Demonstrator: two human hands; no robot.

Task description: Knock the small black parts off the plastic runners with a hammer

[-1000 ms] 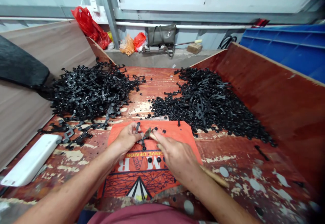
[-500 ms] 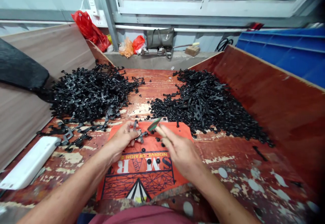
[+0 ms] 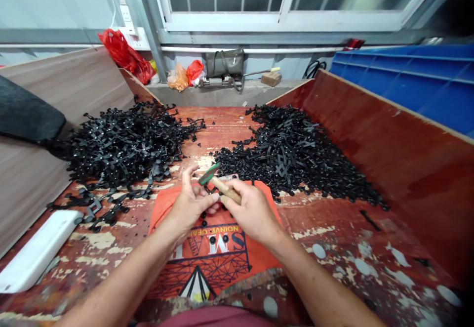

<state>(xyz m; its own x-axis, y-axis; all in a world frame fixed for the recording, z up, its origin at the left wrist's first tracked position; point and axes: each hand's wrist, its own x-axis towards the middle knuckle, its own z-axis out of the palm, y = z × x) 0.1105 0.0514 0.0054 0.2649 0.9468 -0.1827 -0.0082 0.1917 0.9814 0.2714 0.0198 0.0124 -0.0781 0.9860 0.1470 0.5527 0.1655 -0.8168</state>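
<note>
My right hand (image 3: 252, 211) grips the wooden handle of a small hammer (image 3: 218, 183) whose green-edged head is raised above the orange printed sheet (image 3: 213, 245). My left hand (image 3: 190, 198) sits just left of it over the sheet, thumb and fingers curled over the spot under the hammer head; whether it holds one of the small black parts is hidden. Several small black round pieces (image 3: 213, 240) lie on the sheet below the hands. Both hands nearly touch.
A heap of linked black plastic parts (image 3: 122, 142) lies at the left and another black heap (image 3: 292, 151) at the right of the worn red wooden tray (image 3: 340, 248). A white flat box (image 3: 37, 253) rests at the left. Blue crates (image 3: 407, 80) stand beyond the right wall.
The hammer has been lifted from flat on the sheet to a raised tilt. Both hands moved up and closer together, and the left hand's black part is no longer seen.
</note>
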